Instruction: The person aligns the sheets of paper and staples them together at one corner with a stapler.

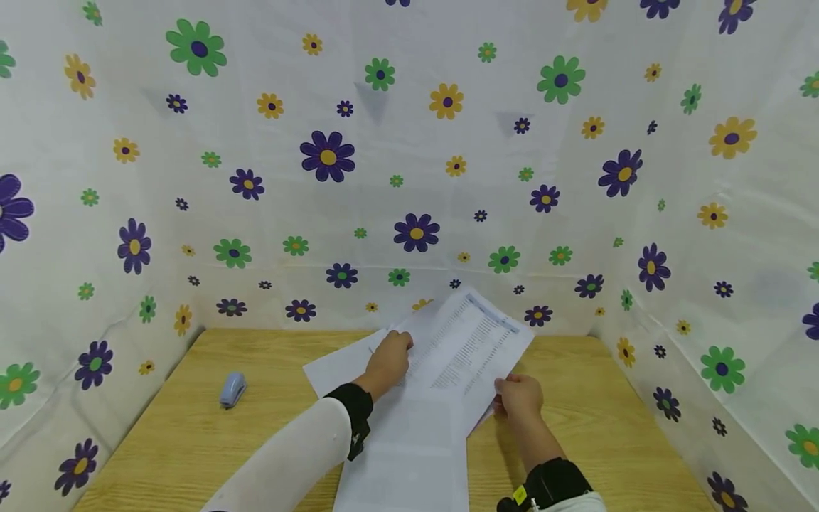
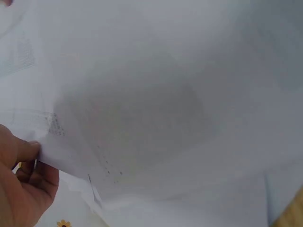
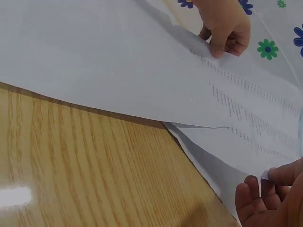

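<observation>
Several sheets of paper overlap near the middle of the table. A printed sheet [image 1: 476,334] with columns of text lies tilted on top, its far edge raised toward the back wall. My left hand [image 1: 389,361] pinches the papers at their left side, thumb on top in the right wrist view. At the right edge of the printed sheet, my right hand [image 1: 520,398] pinches its margin between thumb and fingers [image 3: 253,198]. A mostly blank sheet [image 1: 409,455] stretches toward me below both hands. Another white sheet [image 1: 339,363] sticks out at the left, under the others.
A small blue stapler [image 1: 233,390] sits on the left part of the wooden table [image 1: 269,441]. White sheeting [image 1: 384,199] with printed flowers hangs behind the table and along both sides.
</observation>
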A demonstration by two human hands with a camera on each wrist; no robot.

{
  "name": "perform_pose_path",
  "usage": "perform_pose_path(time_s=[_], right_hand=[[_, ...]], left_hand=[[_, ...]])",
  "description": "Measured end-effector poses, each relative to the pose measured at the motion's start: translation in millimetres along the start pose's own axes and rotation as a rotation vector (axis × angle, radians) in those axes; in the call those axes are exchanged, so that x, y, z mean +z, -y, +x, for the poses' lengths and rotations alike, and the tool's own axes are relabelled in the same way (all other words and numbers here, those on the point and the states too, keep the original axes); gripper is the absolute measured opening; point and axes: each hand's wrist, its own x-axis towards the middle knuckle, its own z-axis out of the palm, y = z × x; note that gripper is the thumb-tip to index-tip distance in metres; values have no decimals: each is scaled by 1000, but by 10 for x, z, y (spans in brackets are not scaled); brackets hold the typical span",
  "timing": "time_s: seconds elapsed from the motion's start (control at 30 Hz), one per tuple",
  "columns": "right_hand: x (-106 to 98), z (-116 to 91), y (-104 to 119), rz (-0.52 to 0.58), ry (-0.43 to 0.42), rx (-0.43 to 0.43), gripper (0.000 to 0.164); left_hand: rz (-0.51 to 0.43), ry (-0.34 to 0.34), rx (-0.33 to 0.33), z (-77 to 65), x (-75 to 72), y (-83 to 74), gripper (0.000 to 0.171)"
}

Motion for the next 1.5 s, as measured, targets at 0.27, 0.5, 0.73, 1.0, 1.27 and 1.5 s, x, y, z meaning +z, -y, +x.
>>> perform_pose_path(time_s=[0.27, 0.5, 0.73, 1.0, 1.27, 1.5], right_hand=[[17, -9, 163, -101, -116, -264, 25], [33, -40, 296, -101, -154, -484, 22], [15, -174, 492, -33, -110, -667, 12], [64, -376, 688, 60, -27, -675, 14], [59, -509, 736, 25, 27, -602, 21], [-21, -621, 714, -49, 178, -443, 25]], left_hand=[[56, -157, 75, -3, -59, -49, 12], [-2, -284, 132, -1, -257, -48, 11], [-142, -318, 166, -11, -565, -71, 6], [-276, -361, 232, -261, -959, -17, 16], [-490, -274, 183, -552, -1201, 87, 20], [-587, -109, 35, -836, -1312, 153, 26]])
